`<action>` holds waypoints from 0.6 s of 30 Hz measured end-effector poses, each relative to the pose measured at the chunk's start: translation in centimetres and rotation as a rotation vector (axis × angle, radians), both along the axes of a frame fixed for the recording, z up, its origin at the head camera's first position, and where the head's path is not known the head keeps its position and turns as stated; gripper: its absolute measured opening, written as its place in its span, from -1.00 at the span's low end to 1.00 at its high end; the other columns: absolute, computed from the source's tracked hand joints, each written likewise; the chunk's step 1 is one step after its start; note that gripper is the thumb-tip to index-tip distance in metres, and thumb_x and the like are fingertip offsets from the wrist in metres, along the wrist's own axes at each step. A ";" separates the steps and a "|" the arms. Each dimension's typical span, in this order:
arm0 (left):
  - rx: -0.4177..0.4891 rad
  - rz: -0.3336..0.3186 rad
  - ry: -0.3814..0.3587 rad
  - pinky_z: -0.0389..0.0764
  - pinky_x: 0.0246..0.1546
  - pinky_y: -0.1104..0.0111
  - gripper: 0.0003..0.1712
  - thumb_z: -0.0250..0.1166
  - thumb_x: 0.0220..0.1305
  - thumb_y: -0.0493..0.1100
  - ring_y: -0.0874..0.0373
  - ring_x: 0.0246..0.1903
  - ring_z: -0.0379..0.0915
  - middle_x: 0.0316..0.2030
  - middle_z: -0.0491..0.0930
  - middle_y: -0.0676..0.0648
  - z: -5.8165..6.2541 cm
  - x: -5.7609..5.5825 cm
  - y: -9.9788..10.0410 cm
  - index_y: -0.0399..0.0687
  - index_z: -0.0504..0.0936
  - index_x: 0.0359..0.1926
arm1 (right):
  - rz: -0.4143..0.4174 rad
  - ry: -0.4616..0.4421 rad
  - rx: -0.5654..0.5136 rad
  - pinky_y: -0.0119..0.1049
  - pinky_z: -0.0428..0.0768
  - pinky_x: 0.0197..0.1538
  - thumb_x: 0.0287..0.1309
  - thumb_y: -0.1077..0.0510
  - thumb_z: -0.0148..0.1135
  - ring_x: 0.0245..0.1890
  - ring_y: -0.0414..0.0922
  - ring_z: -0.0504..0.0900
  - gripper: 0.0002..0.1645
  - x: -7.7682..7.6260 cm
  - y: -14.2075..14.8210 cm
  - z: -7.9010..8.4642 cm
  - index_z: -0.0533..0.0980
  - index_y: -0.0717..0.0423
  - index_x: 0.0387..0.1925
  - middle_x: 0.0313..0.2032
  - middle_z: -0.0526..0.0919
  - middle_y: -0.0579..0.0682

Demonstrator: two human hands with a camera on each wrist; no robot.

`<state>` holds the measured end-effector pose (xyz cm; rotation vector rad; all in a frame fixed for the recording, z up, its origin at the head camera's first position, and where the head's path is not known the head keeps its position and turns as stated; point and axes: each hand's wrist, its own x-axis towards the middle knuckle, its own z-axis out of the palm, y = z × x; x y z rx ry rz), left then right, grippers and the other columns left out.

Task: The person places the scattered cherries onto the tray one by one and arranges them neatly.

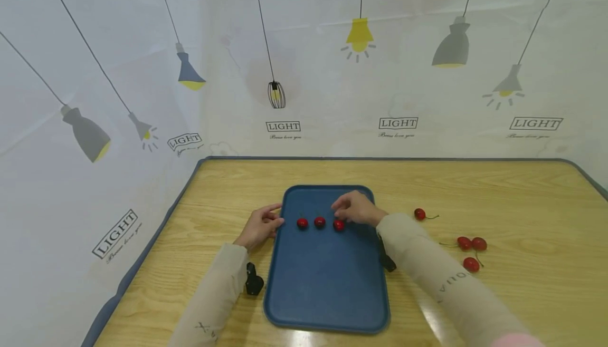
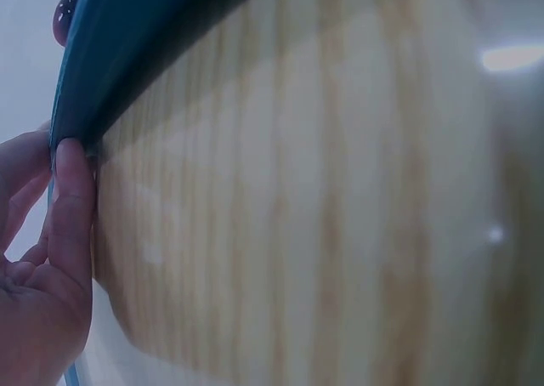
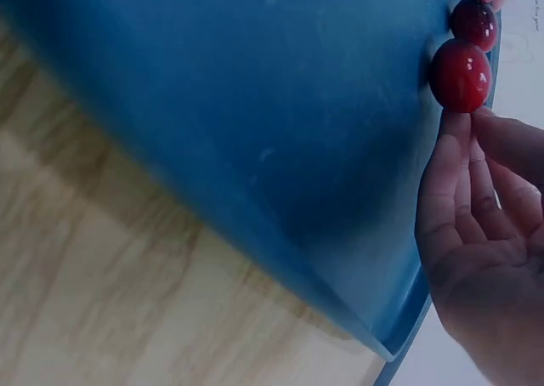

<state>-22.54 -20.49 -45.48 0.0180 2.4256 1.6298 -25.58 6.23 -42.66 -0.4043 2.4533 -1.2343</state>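
Observation:
Three red cherries sit in a row across the upper part of a blue tray (image 1: 328, 283): a left cherry (image 1: 302, 223), a middle cherry (image 1: 320, 222) and a right cherry (image 1: 338, 225). My right hand (image 1: 357, 209) is over the tray's upper right part. Its thumb and index finger pinch together right at the right cherry (image 3: 460, 76), whose stem is hidden by the fingertips. At the tray's left side, my left hand (image 1: 260, 227) grips the rim with thumb and fingertips, seen close up in the left wrist view at the tray edge (image 2: 81, 80).
On the wooden table (image 1: 228, 189), right of the tray, lie a single cherry (image 1: 420, 214) with its stem and a small group of cherries (image 1: 471, 264). A black device (image 1: 254, 283) is by the left wrist. A lamp-print curtain (image 1: 323, 73) hangs behind.

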 end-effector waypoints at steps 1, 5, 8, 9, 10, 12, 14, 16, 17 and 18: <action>0.000 0.000 0.002 0.53 -0.53 0.35 -0.46 0.16 0.18 -0.32 0.19 -0.50 0.41 -0.28 0.45 -0.16 0.0 0.0 0.0 -0.13 0.32 0.21 | -0.005 -0.004 0.006 -0.34 0.55 -0.35 0.06 0.33 0.16 -0.37 -0.16 0.57 -0.75 0.0 0.0 -0.1 0.53 0.31 -0.17 -0.29 0.60 0.09; 0.006 -0.004 0.002 0.53 -0.53 0.36 -0.46 0.16 0.17 -0.33 0.20 -0.50 0.41 -0.28 0.45 -0.16 0.0 0.1 0.0 -0.14 0.32 0.21 | -0.021 -0.001 0.028 -0.35 0.55 -0.38 0.04 0.33 0.18 -0.42 -0.17 0.55 -0.77 -0.3 -0.1 -0.3 0.55 0.31 -0.20 -0.30 0.60 0.10; 0.011 -0.005 0.000 0.53 -0.52 0.35 -0.46 0.16 0.17 -0.32 0.19 -0.50 0.41 -0.27 0.44 -0.17 0.1 0.1 0.0 -0.14 0.31 0.21 | -0.029 0.003 0.048 -0.35 0.55 -0.39 0.03 0.34 0.19 -0.43 -0.17 0.54 -0.78 -0.4 -0.2 -0.4 0.55 0.30 -0.22 -0.30 0.60 0.09; 0.012 -0.004 0.000 0.54 -0.52 0.35 -0.46 0.16 0.17 -0.32 0.19 -0.50 0.41 -0.27 0.44 -0.17 0.1 0.1 0.0 -0.14 0.31 0.21 | -0.036 -0.002 0.052 -0.36 0.55 -0.39 0.02 0.33 0.19 -0.43 -0.17 0.54 -0.78 -0.4 -0.3 -0.4 0.56 0.29 -0.22 -0.30 0.60 0.09; 0.011 -0.003 -0.001 0.54 -0.52 0.35 -0.46 0.16 0.17 -0.32 0.18 -0.50 0.42 -0.27 0.44 -0.17 0.1 0.1 0.0 -0.14 0.31 0.21 | -0.035 -0.002 0.058 -0.36 0.56 -0.39 0.03 0.33 0.19 -0.43 -0.17 0.54 -0.78 -0.5 -0.3 -0.4 0.56 0.29 -0.21 -0.29 0.60 0.09; 0.007 -0.003 0.000 0.54 -0.52 0.35 -0.46 0.16 0.18 -0.32 0.18 -0.50 0.42 -0.26 0.44 -0.17 0.1 0.1 0.0 -0.13 0.31 0.21 | -0.042 -0.012 0.062 -0.36 0.56 -0.39 0.03 0.33 0.19 -0.42 -0.18 0.54 -0.77 -0.5 -0.4 -0.3 0.56 0.28 -0.21 -0.29 0.60 0.07; 0.002 -0.003 -0.002 0.54 -0.52 0.35 -0.46 0.16 0.18 -0.32 0.18 -0.50 0.42 -0.26 0.44 -0.18 0.2 0.1 0.0 -0.14 0.31 0.21 | -0.045 -0.020 0.061 -0.36 0.55 -0.39 0.02 0.34 0.18 -0.41 -0.17 0.54 -0.76 -0.5 -0.5 -0.3 0.55 0.28 -0.20 -0.31 0.60 0.08; -0.002 -0.006 -0.003 0.54 -0.52 0.35 -0.45 0.15 0.18 -0.32 0.19 -0.50 0.42 -0.26 0.44 -0.18 0.2 0.1 0.0 -0.14 0.30 0.22 | -0.050 -0.025 0.062 -0.36 0.55 -0.40 0.02 0.35 0.18 -0.41 -0.17 0.54 -0.76 -0.5 -0.5 -0.2 0.55 0.29 -0.20 -0.33 0.59 0.07; -0.003 -0.004 -0.004 0.54 -0.52 0.35 -0.45 0.15 0.18 -0.32 0.19 -0.50 0.42 -0.26 0.43 -0.18 0.2 0.1 0.0 -0.14 0.30 0.22 | -0.054 -0.028 0.059 -0.36 0.55 -0.41 0.02 0.36 0.18 -0.41 -0.17 0.54 -0.76 -0.5 -0.6 -0.1 0.54 0.30 -0.20 -0.34 0.59 0.08; -0.005 -0.003 -0.006 0.54 -0.52 0.35 -0.46 0.15 0.18 -0.32 0.19 -0.50 0.42 -0.26 0.43 -0.17 0.2 0.1 0.0 -0.14 0.30 0.22 | -0.057 -0.029 0.056 -0.36 0.55 -0.42 0.01 0.36 0.17 -0.42 -0.16 0.54 -0.76 -0.4 -0.6 -0.1 0.54 0.31 -0.20 -0.35 0.59 0.08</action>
